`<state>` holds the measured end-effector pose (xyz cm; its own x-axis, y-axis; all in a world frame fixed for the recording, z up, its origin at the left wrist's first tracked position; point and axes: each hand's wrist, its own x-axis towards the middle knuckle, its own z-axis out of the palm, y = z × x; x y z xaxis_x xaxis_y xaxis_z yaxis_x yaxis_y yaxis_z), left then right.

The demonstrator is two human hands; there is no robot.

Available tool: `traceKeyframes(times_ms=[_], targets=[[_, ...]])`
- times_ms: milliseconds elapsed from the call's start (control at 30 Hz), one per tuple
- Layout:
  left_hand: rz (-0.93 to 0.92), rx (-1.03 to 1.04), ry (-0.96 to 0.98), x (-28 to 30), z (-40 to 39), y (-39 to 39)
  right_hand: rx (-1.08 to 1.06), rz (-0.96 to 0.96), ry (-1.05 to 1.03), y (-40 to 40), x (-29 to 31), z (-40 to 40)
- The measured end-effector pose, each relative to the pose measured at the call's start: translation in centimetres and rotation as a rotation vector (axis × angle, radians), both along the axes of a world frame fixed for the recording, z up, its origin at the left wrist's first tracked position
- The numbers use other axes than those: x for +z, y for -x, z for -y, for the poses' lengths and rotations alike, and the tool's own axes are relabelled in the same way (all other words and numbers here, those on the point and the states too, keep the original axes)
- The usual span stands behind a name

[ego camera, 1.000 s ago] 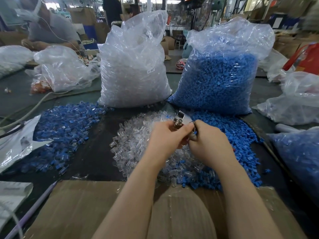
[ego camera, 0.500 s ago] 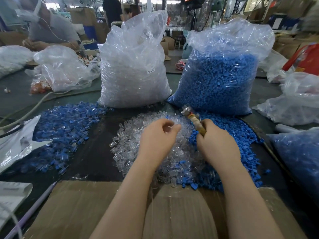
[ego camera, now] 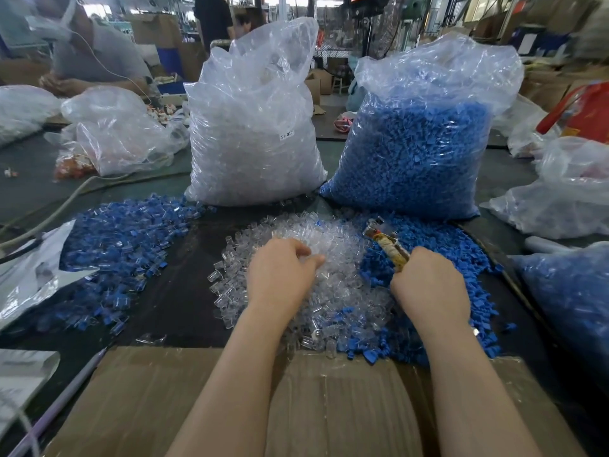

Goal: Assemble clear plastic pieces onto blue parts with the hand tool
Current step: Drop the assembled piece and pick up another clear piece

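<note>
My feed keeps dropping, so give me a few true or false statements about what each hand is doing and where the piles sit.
1. The right hand grips the hand tool. True.
2. The left hand holds the tool. False: it rests on the clear pieces pile.
3. The loose blue parts lie right of the clear pile. True.
4. The clear pieces bag stands right of the blue parts bag. False: it stands to its left.

Left hand (ego camera: 280, 275) curls loosely, palm down; right hand (ego camera: 428, 285) keeps a closed grip.
</note>
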<state>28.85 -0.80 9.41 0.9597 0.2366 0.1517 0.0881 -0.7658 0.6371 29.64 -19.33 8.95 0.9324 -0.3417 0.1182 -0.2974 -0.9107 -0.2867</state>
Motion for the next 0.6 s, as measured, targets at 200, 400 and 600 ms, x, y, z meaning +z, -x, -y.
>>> traceKeyframes(times_ms=[200, 400, 600], targets=[[0.052, 0.004, 0.115, 0.04, 0.08, -0.14, 0.028, 0.084, -0.008, -0.06, -0.05, 0.28], [0.135, 0.015, 0.291, 0.12, 0.25, -0.08, 0.072, 0.183, -0.114, -0.19, 0.43, 0.21], [0.167, -0.017, 0.462, 0.3, 0.74, -0.06, 0.178, 0.311, -0.278, -0.35, 0.78, -0.52]])
